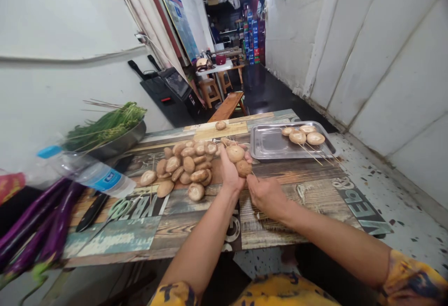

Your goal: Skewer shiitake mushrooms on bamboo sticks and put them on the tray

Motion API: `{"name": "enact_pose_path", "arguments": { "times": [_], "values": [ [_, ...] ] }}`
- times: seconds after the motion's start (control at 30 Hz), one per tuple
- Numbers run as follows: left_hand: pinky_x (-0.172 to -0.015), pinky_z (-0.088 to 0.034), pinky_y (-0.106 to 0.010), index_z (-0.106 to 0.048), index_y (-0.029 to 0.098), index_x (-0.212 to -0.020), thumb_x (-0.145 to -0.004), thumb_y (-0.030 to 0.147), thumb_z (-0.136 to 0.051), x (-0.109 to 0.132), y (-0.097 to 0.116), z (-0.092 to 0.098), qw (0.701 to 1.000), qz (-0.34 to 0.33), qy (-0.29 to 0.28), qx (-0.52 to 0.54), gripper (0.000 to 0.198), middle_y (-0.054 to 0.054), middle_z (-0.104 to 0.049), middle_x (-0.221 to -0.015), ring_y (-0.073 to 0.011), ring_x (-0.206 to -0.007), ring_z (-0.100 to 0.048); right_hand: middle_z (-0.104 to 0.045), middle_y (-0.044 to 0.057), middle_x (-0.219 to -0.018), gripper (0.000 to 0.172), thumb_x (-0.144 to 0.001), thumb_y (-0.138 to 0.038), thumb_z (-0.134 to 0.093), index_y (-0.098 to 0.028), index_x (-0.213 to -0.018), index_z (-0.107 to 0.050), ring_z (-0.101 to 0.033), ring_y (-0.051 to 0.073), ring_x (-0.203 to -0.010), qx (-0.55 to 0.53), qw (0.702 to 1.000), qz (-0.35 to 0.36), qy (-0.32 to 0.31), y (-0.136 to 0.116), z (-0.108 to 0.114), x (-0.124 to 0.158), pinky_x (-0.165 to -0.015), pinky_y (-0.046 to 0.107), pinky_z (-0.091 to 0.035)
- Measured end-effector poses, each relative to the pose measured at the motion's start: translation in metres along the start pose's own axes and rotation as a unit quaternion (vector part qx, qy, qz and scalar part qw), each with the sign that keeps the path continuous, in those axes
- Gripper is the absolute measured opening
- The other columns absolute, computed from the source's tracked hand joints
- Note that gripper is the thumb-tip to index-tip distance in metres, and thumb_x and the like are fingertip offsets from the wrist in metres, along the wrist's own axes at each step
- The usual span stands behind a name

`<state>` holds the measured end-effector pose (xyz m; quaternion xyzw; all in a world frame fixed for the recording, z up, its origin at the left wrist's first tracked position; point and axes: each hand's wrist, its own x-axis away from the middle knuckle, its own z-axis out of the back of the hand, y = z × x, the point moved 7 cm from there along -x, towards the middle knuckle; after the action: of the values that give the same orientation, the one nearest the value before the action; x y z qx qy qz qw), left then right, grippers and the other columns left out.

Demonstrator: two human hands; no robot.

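My left hand point(229, 171) is wrapped round two brown shiitake mushrooms point(235, 153), one above the other, near the middle of the table. Close by on the right, my right hand point(268, 196) is closed in a pinch at the end of a thin wooden skewer point(254, 173) by the lower mushroom. How far the skewer runs into the mushrooms is hidden. A heap of loose shiitake mushrooms point(189, 163) lies just left of my left hand. Several skewered mushrooms point(297, 136) rest at the right side of a metal tray point(268, 142), their sticks poking over its near rim.
To the left stand a metal bowl point(121, 143) of greens and a tilted water bottle point(94, 175). Purple eggplants point(58, 222) and a black-handled knife point(93, 210) lie by the left edge. One mushroom point(220, 125) sits near the far edge; a wooden bench point(227, 107) is beyond.
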<state>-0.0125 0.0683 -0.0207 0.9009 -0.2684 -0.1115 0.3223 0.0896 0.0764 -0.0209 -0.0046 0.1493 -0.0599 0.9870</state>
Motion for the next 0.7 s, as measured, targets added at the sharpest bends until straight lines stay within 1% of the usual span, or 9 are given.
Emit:
{"name": "enact_pose_path", "arguments": {
  "times": [0.1,0.17,0.2,0.27,0.33,0.4,0.47,0.57,0.7],
  "values": [
    [-0.048,-0.041,-0.019,-0.053,0.018,-0.087,-0.084,0.051,-0.054,0.003,0.004,-0.001,1.000,-0.021,-0.009,-0.008,0.033,-0.002,-0.060,-0.079,-0.0073,-0.052,-0.050,-0.066,0.007,-0.064,0.018,-0.083,-0.007,-0.040,-0.013,-0.084,-0.057,-0.060,0.016,-0.056,0.001,1.000,-0.001,0.005,-0.001,-0.001,0.000,-0.049,0.028,-0.025],
    [-0.051,-0.043,-0.019,-0.054,0.018,-0.091,-0.081,0.046,-0.060,0.007,0.002,0.000,1.000,-0.027,0.001,-0.006,0.031,-0.002,-0.061,-0.080,-0.0080,-0.055,-0.054,-0.067,0.008,-0.065,0.018,-0.085,-0.008,-0.040,-0.013,-0.084,-0.057,-0.060,0.017,-0.056,0.000,1.000,-0.018,0.010,0.002,0.000,-0.001,-0.050,0.028,-0.027],
    [-0.052,-0.044,-0.019,-0.054,0.018,-0.093,-0.081,0.048,-0.060,0.008,0.000,0.000,1.000,-0.021,0.011,-0.003,0.032,-0.002,-0.061,-0.081,-0.0091,-0.058,-0.057,-0.067,0.008,-0.066,0.019,-0.086,-0.009,-0.039,-0.013,-0.084,-0.057,-0.060,0.017,-0.057,0.001,1.000,-0.029,0.011,0.004,0.000,-0.001,-0.050,0.028,-0.028],
    [-0.051,-0.045,-0.020,-0.056,0.017,-0.092,-0.083,0.057,-0.052,0.011,-0.007,0.002,0.999,0.007,0.039,0.000,0.041,-0.004,-0.063,-0.080,-0.0114,-0.059,-0.060,-0.068,0.009,-0.070,0.018,-0.086,-0.009,-0.040,-0.013,-0.087,-0.058,-0.062,0.018,-0.058,0.006,0.999,-0.045,0.005,0.006,0.000,-0.003,-0.050,0.027,-0.030],
    [-0.048,-0.044,-0.020,-0.058,0.015,-0.086,-0.084,0.062,-0.046,0.012,-0.013,0.006,0.997,0.030,0.069,-0.024,0.048,-0.004,-0.063,-0.074,-0.0111,-0.055,-0.058,-0.069,0.011,-0.073,0.019,-0.085,-0.007,-0.040,-0.012,-0.089,-0.058,-0.064,0.019,-0.061,0.018,0.999,-0.040,-0.009,0.004,0.000,-0.004,-0.050,0.027,-0.033],
    [-0.045,-0.043,-0.021,-0.058,0.014,-0.077,-0.084,0.062,-0.046,0.010,-0.014,0.011,0.994,0.026,0.088,-0.066,0.050,-0.003,-0.060,-0.066,-0.0101,-0.049,-0.054,-0.070,0.012,-0.075,0.020,-0.084,-0.005,-0.040,-0.011,-0.091,-0.058,-0.065,0.020,-0.063,0.030,0.999,-0.024,-0.028,0.000,-0.001,-0.005,-0.051,0.027,-0.036],
    [-0.044,-0.043,-0.021,-0.058,0.014,-0.072,-0.085,0.061,-0.045,0.005,-0.014,0.015,0.992,0.008,0.090,-0.093,0.050,-0.003,-0.059,-0.061,-0.0103,-0.047,-0.053,-0.070,0.013,-0.077,0.022,-0.084,-0.005,-0.040,-0.010,-0.095,-0.058,-0.066,0.021,-0.065,0.038,0.998,-0.008,-0.045,-0.004,-0.002,-0.004,-0.051,0.027,-0.038],
    [-0.044,-0.044,-0.022,-0.057,0.013,-0.071,-0.087,0.060,-0.042,-0.001,-0.015,0.021,0.992,-0.004,0.089,-0.092,0.052,-0.003,-0.057,-0.057,-0.0107,-0.046,-0.054,-0.070,0.015,-0.080,0.023,-0.084,-0.005,-0.041,-0.009,-0.101,-0.057,-0.067,0.021,-0.068,0.042,0.997,0.000,-0.057,-0.006,-0.003,-0.003,-0.052,0.027,-0.041],
    [-0.045,-0.045,-0.022,-0.057,0.013,-0.072,-0.087,0.060,-0.042,-0.003,-0.019,0.023,0.992,0.009,0.096,-0.081,0.051,-0.003,-0.058,-0.057,-0.0103,-0.045,-0.054,-0.070,0.014,-0.080,0.021,-0.084,-0.005,-0.041,-0.010,-0.096,-0.057,-0.067,0.020,-0.070,0.035,0.997,-0.018,-0.063,-0.004,-0.008,0.000,-0.056,0.026,-0.042]
  ]
}}
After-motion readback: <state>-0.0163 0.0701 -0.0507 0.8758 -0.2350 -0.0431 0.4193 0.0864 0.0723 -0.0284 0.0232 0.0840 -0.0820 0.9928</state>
